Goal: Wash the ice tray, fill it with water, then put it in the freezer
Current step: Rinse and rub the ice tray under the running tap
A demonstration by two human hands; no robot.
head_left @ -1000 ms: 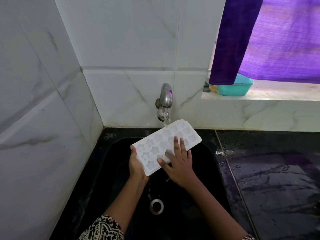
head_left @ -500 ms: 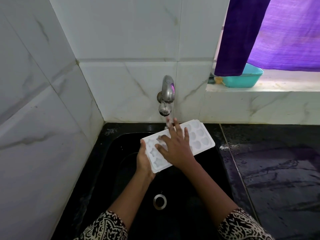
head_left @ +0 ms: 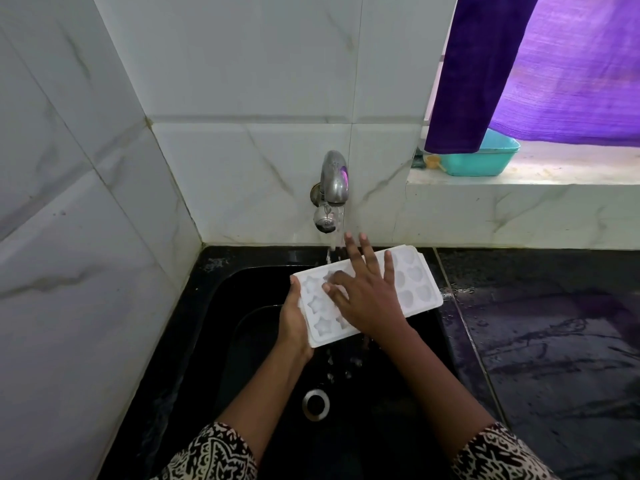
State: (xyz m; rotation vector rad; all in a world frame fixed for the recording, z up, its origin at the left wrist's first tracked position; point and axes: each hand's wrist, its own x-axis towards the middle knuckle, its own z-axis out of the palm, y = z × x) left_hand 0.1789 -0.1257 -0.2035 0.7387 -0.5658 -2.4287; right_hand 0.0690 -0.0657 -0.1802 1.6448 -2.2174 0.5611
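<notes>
Head view — ice tray [head_left: 417, 275] under tap [head_left: 333, 180] — left grip [head_left: 293, 322] around end, right grip [head_left: 367, 301] released.

— What carries things here?
— A black sink [head_left: 207, 358], its steel drain [head_left: 315, 404] at six o'clock of the basin. A black stone counter [head_left: 554, 358] lies at its three o'clock.
— Anything on the counter?
— Water [head_left: 462, 291], in drops and streaks. At one o'clock a marble ledge [head_left: 571, 176] bears a teal tub [head_left: 485, 161], with a small yellow thing [head_left: 433, 161] just beside it at nine o'clock.
</notes>
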